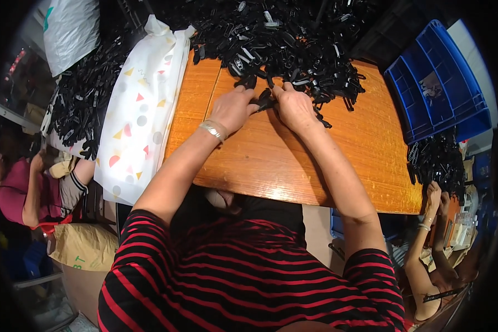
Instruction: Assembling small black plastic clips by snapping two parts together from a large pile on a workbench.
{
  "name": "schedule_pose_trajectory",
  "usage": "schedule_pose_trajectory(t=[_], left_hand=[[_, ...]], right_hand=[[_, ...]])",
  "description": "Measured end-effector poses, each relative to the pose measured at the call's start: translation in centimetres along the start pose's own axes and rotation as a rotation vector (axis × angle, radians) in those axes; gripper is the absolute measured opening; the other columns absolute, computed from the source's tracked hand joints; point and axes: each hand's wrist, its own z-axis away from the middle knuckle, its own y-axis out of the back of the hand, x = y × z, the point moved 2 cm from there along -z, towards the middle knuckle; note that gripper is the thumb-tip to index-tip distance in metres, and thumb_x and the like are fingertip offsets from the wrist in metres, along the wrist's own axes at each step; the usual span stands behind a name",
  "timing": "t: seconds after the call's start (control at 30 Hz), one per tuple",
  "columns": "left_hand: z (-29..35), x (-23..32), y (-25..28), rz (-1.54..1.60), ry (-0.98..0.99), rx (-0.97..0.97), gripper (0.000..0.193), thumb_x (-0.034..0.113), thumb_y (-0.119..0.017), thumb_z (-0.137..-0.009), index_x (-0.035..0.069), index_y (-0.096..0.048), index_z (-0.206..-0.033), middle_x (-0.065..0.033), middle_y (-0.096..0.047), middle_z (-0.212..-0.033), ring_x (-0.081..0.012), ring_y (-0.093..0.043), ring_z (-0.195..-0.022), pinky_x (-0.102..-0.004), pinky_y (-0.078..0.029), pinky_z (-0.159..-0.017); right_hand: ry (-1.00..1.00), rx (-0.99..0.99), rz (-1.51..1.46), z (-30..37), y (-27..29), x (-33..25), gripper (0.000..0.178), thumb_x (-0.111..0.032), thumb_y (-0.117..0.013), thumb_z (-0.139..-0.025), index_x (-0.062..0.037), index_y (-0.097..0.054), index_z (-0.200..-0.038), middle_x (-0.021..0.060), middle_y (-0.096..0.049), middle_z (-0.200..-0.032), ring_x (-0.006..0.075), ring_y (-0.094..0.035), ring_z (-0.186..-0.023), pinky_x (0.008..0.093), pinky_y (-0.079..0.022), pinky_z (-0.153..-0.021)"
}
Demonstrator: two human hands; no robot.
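Observation:
My left hand [231,109], with a metal band on its wrist, is at the near edge of a large heap of small black plastic pieces [310,52]. Its thumb and fingers are closed around a small black piece [266,102]. Right beside it, my right hand [294,108] has its fingers bent and closed at the same dark piece. Whether the two hands share one piece or hold two touching ones is hard to make out. Some heaped pieces carry shiny silver-grey parts.
Beneath lies a wooden tabletop [249,166]. A white patterned cloth or sheet [144,105] covers its left side, with more black pieces [77,94] beyond. A blue crate [437,83] stands at right. Other people sit left and right; one person's hands [434,193] touch another black pile.

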Motion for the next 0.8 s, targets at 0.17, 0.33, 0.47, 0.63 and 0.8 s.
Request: schedule_pose_trajectory(t=[0.17,0.33,0.47,0.63,0.8], left_hand=[[3.6,0.7,1.9,0.153,0.130,-0.023,0.026,0.019,-0.067,-0.084,0.009,-0.066,-0.108,-0.0141,-0.066,-0.101,-0.0336,-0.063,-0.090,-0.0407,-0.050,-0.076],[5.2,0.5,2.3,0.189,0.106,0.096,0.026,0.012,-0.062,-0.086,0.012,-0.065,-0.112,-0.0129,-0.065,-0.100,-0.0319,-0.063,-0.089,-0.0397,-0.050,-0.072],[4.2,0.1,2.2,-0.015,-0.042,0.060,0.026,0.009,-0.059,-0.086,0.014,-0.065,-0.112,-0.0127,-0.061,-0.094,-0.0320,-0.063,-0.084,-0.0405,-0.050,-0.070],[3.5,0.2,1.9,-0.154,-0.166,-0.092,0.016,0.009,-0.062,-0.084,0.011,-0.065,-0.100,-0.0116,-0.056,-0.094,-0.0329,-0.062,-0.080,-0.0411,-0.050,-0.067],[5.2,1.1,1.6,0.007,-0.064,0.028,0.017,0.011,-0.070,-0.079,0.005,-0.062,-0.093,-0.0116,-0.060,-0.091,-0.0306,-0.062,-0.079,-0.0368,-0.051,-0.067]], right_hand=[[0.108,0.030,-0.102,1.8,0.5,-0.5,0.017,-0.009,-0.067,-0.078,-0.0017,-0.059,-0.093,0.0198,-0.062,-0.092,0.0395,-0.063,-0.080,0.0456,-0.051,-0.068],[0.033,0.029,-0.251,3.3,1.9,-1.7,0.012,-0.010,-0.066,-0.081,-0.0007,-0.061,-0.086,0.0193,-0.065,-0.084,0.0388,-0.063,-0.077,0.0441,-0.051,-0.066],[0.063,-0.067,-0.226,5.1,1.3,-2.6,0.012,-0.008,-0.064,-0.081,0.0024,-0.061,-0.087,0.0216,-0.062,-0.082,0.0369,-0.065,-0.072,0.0440,-0.052,-0.065],[0.046,-0.044,-0.197,6.2,0.9,-3.1,0.019,-0.014,-0.068,-0.082,0.0003,-0.062,-0.092,0.0207,-0.060,-0.092,0.0367,-0.065,-0.075,0.0432,-0.053,-0.067],[0.103,-0.066,-0.237,7.1,0.5,-2.7,0.023,-0.018,-0.073,-0.078,-0.0042,-0.065,-0.095,0.0157,-0.061,-0.088,0.0365,-0.063,-0.081,0.0419,-0.051,-0.070]])
